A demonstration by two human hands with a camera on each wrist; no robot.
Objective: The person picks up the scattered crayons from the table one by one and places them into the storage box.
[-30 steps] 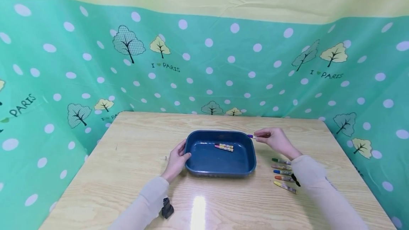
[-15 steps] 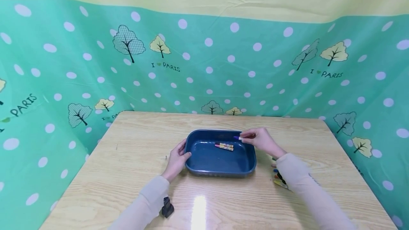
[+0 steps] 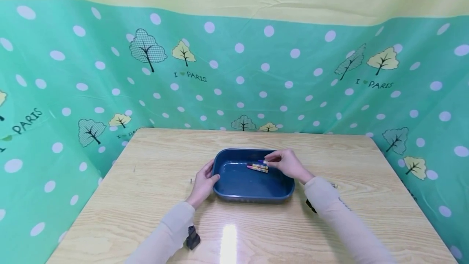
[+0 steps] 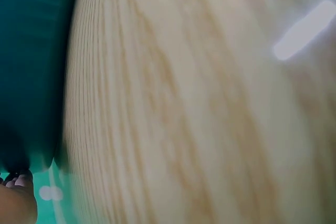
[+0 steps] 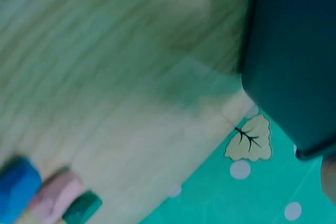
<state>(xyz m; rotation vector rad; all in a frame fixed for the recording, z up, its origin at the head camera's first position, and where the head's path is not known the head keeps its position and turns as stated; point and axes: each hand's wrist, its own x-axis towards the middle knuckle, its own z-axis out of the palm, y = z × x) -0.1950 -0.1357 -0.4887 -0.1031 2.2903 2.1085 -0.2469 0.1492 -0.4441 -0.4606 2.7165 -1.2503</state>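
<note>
A dark blue rectangular basin (image 3: 253, 197) stands on the table. My left hand (image 3: 200, 183) grips its left wall, thumb over the rim and fingers outside; part of that hand (image 4: 18, 200) also shows in the left wrist view. Over the inside of the basin, my right hand (image 3: 288, 165) pinches a purple-tipped crayon (image 3: 261, 161) between thumb and fingers. Just below it, two crayons (image 3: 258, 169) with printed wrappers, one pink-tipped, lie side by side on the basin floor. Whether the purple crayon touches them I cannot tell.
Blue (image 5: 20, 188), pink (image 5: 55, 196) and green (image 5: 82, 206) crayons lie on the table right of the basin. My right sleeve (image 3: 324, 194) hides most of that row in the head view. A patterned green curtain (image 3: 220, 72) hangs behind the wooden table (image 3: 154, 154).
My right hand has carried the purple crayon leftward, from outside the basin's right rim to above the two crayons inside. The left hand keeps its grip on the basin.
</note>
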